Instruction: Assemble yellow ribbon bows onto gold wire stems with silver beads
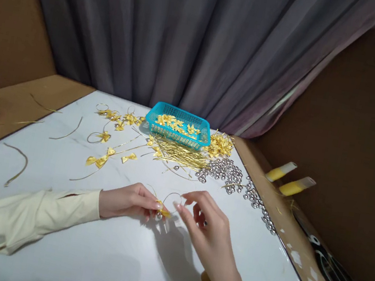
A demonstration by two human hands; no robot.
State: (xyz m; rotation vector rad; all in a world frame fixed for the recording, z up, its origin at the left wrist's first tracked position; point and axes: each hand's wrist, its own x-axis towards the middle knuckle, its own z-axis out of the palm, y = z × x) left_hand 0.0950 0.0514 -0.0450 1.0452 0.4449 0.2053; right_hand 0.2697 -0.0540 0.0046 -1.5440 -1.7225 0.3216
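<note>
Pinching gold bow (163,212) | left hand (128,201) | right hand (206,228) on loop (172,201)

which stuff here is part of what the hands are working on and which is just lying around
In use: left hand, right hand, wire loop, gold bow.

Lying about: basket, silver bells, scissors, glue sticks, finished bows.

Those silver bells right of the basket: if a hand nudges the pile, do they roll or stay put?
The silver bells look round and shiny, so probably roll and slip easily. A trail already strays toward the white board's right edge. Small size suggests they are light; the flat, rimless board would likely not stop them.
</note>
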